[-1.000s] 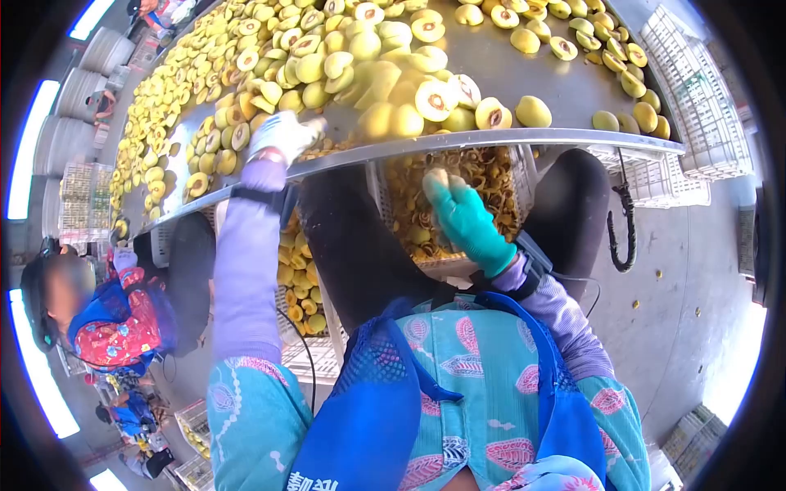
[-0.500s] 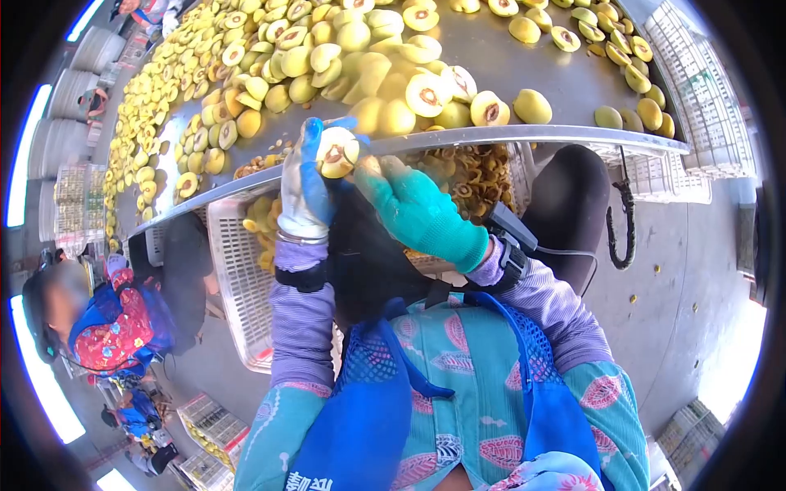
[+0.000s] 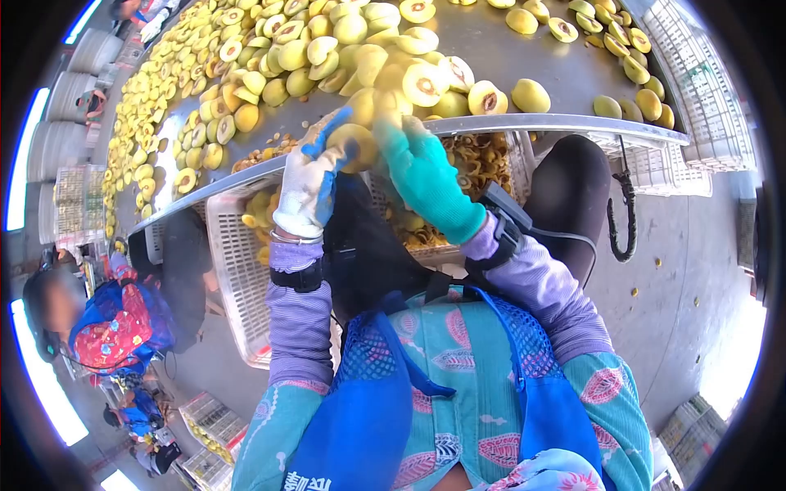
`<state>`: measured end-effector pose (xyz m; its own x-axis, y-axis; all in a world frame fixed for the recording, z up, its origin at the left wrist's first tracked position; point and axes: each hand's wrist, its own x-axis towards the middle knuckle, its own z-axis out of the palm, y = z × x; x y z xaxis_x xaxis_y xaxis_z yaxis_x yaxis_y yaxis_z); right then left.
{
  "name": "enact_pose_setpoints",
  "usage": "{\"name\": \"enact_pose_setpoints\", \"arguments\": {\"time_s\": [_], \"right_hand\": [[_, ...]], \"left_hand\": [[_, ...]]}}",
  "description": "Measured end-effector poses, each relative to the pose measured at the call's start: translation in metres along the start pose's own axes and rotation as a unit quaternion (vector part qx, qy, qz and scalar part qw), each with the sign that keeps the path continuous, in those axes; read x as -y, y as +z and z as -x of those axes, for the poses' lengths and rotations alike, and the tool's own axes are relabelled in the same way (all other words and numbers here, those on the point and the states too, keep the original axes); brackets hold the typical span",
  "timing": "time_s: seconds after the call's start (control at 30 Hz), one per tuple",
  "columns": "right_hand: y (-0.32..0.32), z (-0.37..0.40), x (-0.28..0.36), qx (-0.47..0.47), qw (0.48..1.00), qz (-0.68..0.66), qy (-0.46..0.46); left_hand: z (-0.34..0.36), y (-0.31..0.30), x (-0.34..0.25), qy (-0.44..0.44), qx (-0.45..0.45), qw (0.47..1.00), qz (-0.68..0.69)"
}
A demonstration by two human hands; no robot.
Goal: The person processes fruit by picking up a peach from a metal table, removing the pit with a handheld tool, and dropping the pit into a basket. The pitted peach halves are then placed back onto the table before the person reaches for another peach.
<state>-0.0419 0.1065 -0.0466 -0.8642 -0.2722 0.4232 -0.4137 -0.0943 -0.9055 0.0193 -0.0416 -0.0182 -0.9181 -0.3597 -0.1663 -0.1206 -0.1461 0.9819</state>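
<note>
My left hand (image 3: pixel 304 182), in a white glove with blue-coated fingers, is closed around a yellow stone fruit half (image 3: pixel 355 146) just in front of the table edge. The fruit is blurred. My right hand (image 3: pixel 427 178), in a teal glove, is close beside it, with its fingertips up at the metal rim against blurred yellow fruit (image 3: pixel 391 105). Motion smears those fingertips. Beyond them, cut fruit halves (image 3: pixel 426 83) show brown centres. The large pile of halved fruit (image 3: pixel 270 49) spreads over the metal table (image 3: pixel 483 49).
Beneath the table edge, a crate holds brown pits and scraps (image 3: pixel 483 168). A white crate (image 3: pixel 233 278) with fruit stands left of my legs. Stacked white crates (image 3: pixel 696 90) rise at right. Another person (image 3: pixel 123 319) sits at left. A dark strap (image 3: pixel 626 204) hangs from the table.
My right hand has moved up to the fruit at the table rim. My left hand has shifted slightly, and the cut face it showed is now turned or blurred.
</note>
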Motion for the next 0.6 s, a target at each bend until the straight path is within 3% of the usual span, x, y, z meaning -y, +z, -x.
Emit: {"name": "enact_pose_setpoints", "arguments": {"time_s": [0.1, 0.13, 0.2, 0.27, 0.37, 0.47, 0.57, 0.6], "right_hand": [[-0.001, 0.018, 0.012, 0.058, 0.996, 0.005, 0.075], [-0.002, 0.027, 0.011, 0.089, 0.989, 0.015, 0.118], [-0.002, 0.038, 0.003, 0.095, 0.990, 0.031, 0.104], [-0.006, 0.036, 0.011, 0.088, 0.992, 0.043, 0.077], [-0.003, 0.034, 0.014, 0.068, 0.994, 0.001, 0.085], [-0.006, 0.030, 0.023, 0.066, 0.993, -0.015, 0.100], [-0.014, 0.027, 0.037, 0.103, 0.984, 0.080, 0.124], [-0.016, 0.028, 0.034, 0.101, 0.985, 0.133, 0.038]], "left_hand": [[0.009, 0.009, -0.004, 0.123, -0.001, 0.982, -0.146], [-0.005, -0.009, 0.009, 0.428, 0.074, 0.801, -0.412], [-0.004, -0.001, 0.030, 0.217, 0.017, 0.961, -0.172], [0.007, 0.019, 0.005, 0.182, 0.009, 0.943, -0.277], [0.004, 0.026, 0.018, 0.126, -0.029, 0.991, -0.040], [0.004, 0.039, 0.011, 0.099, -0.046, 0.992, 0.066], [0.003, 0.047, 0.013, 0.054, -0.047, 0.974, 0.213], [0.004, 0.048, 0.011, 0.048, -0.041, 0.972, 0.225]]}}
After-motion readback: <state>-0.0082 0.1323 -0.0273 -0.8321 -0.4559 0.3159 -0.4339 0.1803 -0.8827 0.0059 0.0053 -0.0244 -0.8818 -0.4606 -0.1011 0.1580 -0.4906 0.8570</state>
